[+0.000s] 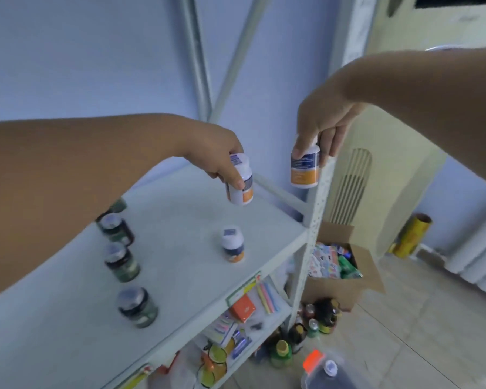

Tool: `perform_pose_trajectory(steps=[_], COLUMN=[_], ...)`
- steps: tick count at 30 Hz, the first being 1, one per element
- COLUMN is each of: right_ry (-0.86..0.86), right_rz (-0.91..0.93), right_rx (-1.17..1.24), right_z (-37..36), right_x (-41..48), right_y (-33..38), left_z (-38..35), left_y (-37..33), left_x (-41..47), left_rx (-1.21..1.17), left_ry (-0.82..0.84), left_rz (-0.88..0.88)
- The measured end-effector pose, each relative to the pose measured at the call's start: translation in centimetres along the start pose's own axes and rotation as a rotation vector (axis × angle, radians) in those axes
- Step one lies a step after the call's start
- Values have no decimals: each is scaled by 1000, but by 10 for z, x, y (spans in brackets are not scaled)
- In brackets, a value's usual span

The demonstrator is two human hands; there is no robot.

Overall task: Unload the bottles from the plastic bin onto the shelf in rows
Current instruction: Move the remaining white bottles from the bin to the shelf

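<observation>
Left forearm fills lower left of frame, nearest the lens. Dark jars (122,262) stand in a row on shelf (180,276), left of centre. Left hand (216,153) grips white bottle w/ orange band (239,179) from above, tilted, held over shelf mid-frame, not yet down. One matching white bottle (233,245) already stands upright on shelf, below it. Right hand (320,122) grips second white bottle (305,167) by its top, upright, over back right corner near shelf post (314,220).

Advice: straighten left bottle before lowering; set both in line w/ standing bottle, even gaps, clear of edge.

Containers: cardboard box (345,287), right of centre on floor, open, holds colourful packets. Clear plastic bin (317,374), lower right, only partly in frame; one white-capped bottle visible inside, rest cannot tell.
</observation>
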State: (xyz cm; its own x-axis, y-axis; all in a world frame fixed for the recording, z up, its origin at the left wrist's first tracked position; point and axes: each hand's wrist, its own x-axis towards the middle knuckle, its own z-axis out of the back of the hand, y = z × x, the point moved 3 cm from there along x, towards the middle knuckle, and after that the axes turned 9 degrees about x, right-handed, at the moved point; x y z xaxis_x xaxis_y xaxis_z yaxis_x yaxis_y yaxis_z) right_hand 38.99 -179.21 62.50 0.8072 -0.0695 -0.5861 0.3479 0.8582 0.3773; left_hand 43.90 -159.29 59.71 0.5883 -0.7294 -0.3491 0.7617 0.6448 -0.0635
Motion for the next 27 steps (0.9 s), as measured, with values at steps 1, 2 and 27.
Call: perform_pose_trajectory(steps=[1, 2, 27], right_ry=[0, -9, -21], right_rz=[22, 42, 386], right_rx=[0, -8, -438], right_z=[-3, -6, -114], right_x=[8, 17, 256], right_y=[19, 37, 141], left_z=[-4, -9, -167], left_y=[14, 28, 91], left_x=[-8, -16, 57], left_rx=[6, 6, -249], left_ry=[-1, -6, -96], left_rz=[18, 37, 371])
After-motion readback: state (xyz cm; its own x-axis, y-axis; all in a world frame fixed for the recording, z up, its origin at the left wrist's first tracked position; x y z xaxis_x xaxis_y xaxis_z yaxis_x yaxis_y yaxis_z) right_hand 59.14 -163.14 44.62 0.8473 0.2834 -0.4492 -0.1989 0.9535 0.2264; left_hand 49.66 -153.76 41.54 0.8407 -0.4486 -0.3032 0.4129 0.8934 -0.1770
